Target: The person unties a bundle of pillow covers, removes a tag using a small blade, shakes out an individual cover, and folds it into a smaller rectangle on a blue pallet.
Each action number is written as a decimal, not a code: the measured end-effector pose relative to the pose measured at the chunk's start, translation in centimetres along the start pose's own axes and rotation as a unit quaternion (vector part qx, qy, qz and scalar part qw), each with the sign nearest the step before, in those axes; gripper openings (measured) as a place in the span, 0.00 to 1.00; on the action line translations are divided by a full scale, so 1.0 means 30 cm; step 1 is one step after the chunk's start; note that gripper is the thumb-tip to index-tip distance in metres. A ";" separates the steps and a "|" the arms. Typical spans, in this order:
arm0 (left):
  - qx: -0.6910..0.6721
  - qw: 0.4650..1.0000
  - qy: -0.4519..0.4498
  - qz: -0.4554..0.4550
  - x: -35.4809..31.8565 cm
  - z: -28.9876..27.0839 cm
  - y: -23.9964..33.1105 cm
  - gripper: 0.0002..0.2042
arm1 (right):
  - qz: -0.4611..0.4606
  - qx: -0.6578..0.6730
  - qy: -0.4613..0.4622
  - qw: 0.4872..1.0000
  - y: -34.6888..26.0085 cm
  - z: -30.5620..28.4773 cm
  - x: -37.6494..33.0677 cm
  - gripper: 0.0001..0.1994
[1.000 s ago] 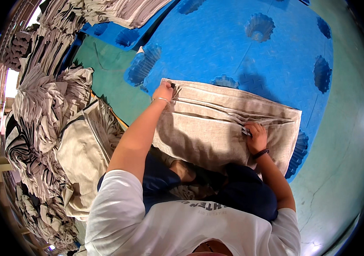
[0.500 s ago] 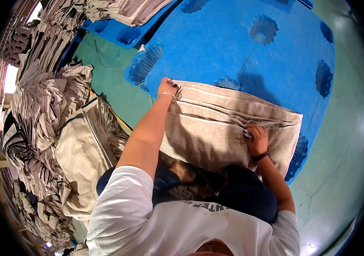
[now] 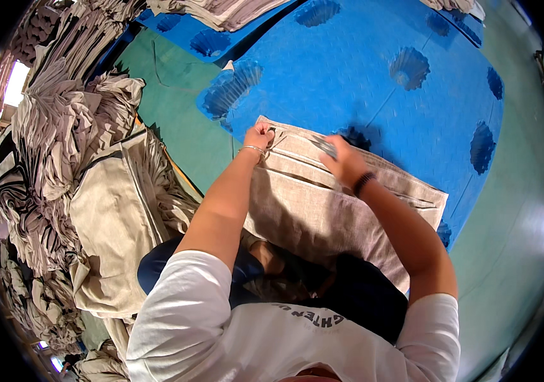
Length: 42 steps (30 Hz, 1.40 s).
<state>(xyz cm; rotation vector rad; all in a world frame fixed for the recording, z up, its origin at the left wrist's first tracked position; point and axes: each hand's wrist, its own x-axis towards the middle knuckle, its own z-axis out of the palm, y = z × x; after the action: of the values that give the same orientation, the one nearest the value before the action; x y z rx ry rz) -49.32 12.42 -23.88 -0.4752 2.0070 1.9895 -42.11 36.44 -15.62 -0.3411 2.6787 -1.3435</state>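
Note:
A beige woven fabric cover (image 3: 304,207) with a long slit-like opening and seams lies across my lap and the near edge of the blue plastic pallet. My left hand (image 3: 259,136) is closed in a pinch on its far left corner. Small metal thread snips (image 3: 324,147) stick out of my right hand (image 3: 347,164), their tips pointing left over the cover's far edge. That hand is smeared by motion, and whether the blades touch the cloth cannot be made out.
The blue pallet (image 3: 361,70) has several ribbed hollows. On the left are heaps of beige covers (image 3: 62,137) and a larger folded piece (image 3: 113,216). More fabric stacks (image 3: 227,11) sit on another pallet at the far side. Green floor (image 3: 508,210) surrounds the pallets.
My right hand has moved with the snips from the cover's right side to its far edge, nearer my left hand. The left hand keeps its pinch on the corner. The view has shifted slightly.

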 end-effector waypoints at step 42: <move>-0.010 0.997 -0.057 -0.059 0.017 -0.048 0.009 0.03 | 0.060 -0.071 -0.030 0.995 -0.036 0.279 0.187 0.15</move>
<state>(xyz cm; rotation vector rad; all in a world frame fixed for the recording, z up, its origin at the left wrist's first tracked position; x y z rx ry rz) -49.85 10.98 -23.82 -0.4613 1.8487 1.9222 -45.59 27.91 -19.82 -0.2249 2.7027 -1.0970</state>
